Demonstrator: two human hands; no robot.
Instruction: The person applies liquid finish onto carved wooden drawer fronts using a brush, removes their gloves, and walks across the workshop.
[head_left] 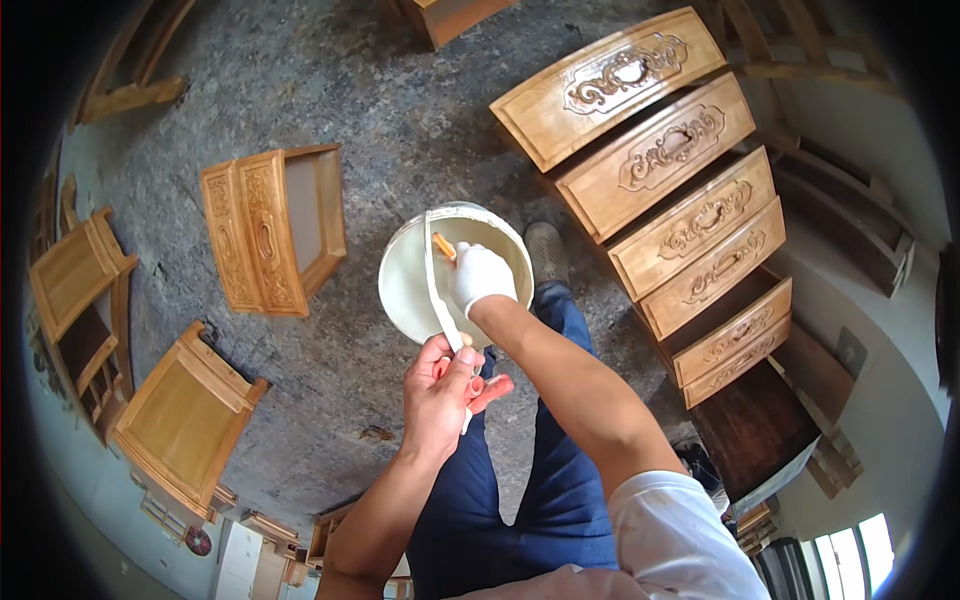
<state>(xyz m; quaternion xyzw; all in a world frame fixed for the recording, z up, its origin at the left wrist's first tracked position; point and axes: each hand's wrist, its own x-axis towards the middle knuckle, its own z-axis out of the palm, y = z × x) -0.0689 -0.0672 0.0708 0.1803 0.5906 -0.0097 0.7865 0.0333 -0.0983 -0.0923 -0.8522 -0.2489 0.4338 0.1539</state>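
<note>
A round bucket with a pale, milky inside stands on the floor before my feet. My left hand is bare and closed on the bucket's white strip-like handle, which runs across the opening to the far rim. A red piece with a rounded end sticks out beside my left fingers; I cannot make out its kind. My right hand, in a white glove, reaches over the bucket's opening. Its fingers are closed round a short orange-yellow handle; what is at its other end is hidden.
Carved wooden drawers stand in a stack on the right, above a dark wooden cabinet. A carved drawer unit lies left of the bucket. Wooden panels stand farther left. My shoe is close to the bucket's right side.
</note>
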